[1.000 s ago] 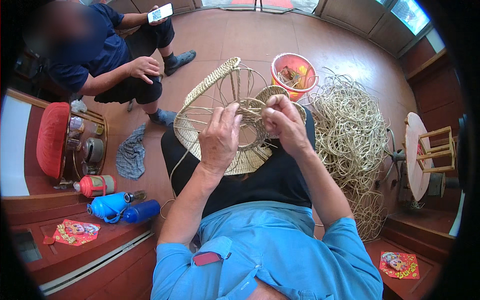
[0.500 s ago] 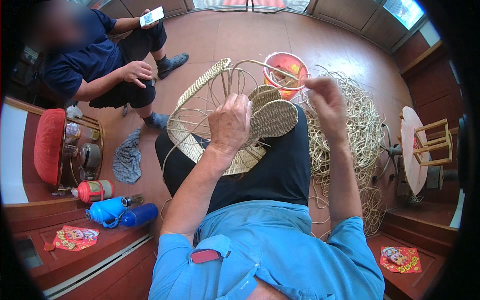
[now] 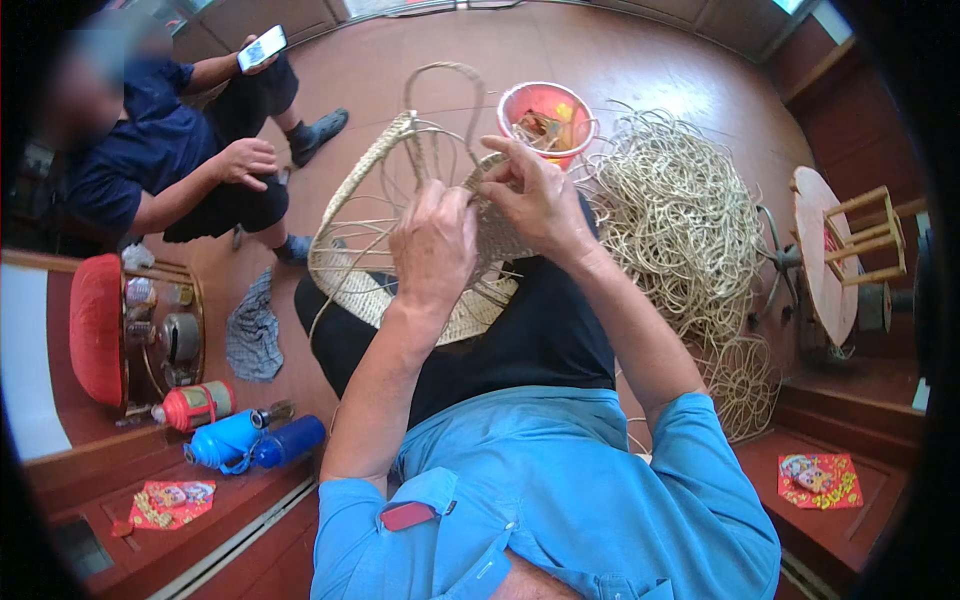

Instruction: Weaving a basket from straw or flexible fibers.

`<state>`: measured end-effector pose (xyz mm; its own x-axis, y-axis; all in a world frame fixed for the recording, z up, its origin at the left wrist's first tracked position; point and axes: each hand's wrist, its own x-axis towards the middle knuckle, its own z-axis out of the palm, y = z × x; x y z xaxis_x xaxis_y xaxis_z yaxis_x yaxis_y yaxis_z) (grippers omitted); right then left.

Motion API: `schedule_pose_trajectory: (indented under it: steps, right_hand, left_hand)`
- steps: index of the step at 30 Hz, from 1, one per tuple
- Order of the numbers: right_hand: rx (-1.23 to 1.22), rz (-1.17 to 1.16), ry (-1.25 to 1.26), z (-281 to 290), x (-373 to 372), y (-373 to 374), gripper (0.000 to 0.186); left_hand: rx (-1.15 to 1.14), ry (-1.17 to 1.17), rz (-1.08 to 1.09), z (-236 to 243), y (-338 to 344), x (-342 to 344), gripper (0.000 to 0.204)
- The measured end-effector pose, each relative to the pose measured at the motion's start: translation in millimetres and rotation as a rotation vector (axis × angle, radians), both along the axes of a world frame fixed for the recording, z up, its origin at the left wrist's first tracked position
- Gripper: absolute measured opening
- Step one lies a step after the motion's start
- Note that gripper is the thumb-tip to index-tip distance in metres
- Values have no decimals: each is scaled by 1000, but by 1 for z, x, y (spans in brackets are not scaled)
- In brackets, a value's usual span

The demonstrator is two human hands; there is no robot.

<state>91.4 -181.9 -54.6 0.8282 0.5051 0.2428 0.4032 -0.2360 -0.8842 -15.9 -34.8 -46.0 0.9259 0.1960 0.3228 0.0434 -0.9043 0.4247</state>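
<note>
Though gappy, one woven piece (image 3: 470,318) under two bare hands (image 3: 433,245) (image 3: 540,205)

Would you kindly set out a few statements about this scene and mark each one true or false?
1. The left hand and the right hand are both at the woven piece. True.
2. The heap of loose strands lies on the person's left. False: it lies on the right.
3. The red bucket stands beside the heap. True.
4. The checked cloth hangs inside the bucket. False: it lies on the floor at the left.
5. The other person, at the upper left, holds a phone. True.
6. The hands at the woven piece wear gloves. False: both are bare.
</note>
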Motion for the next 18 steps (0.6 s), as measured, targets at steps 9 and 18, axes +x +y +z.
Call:
schedule_pose_trajectory:
  steps: [9,18]
  right_hand:
    - [336,1,-19,-10,-49,3,27]
    - [725,-112,695,-16,37,-125,39]
  left_hand:
    - [178,-319,-108,-24,10,-3,26]
    - [232,-386,-46,-35,10,0,15]
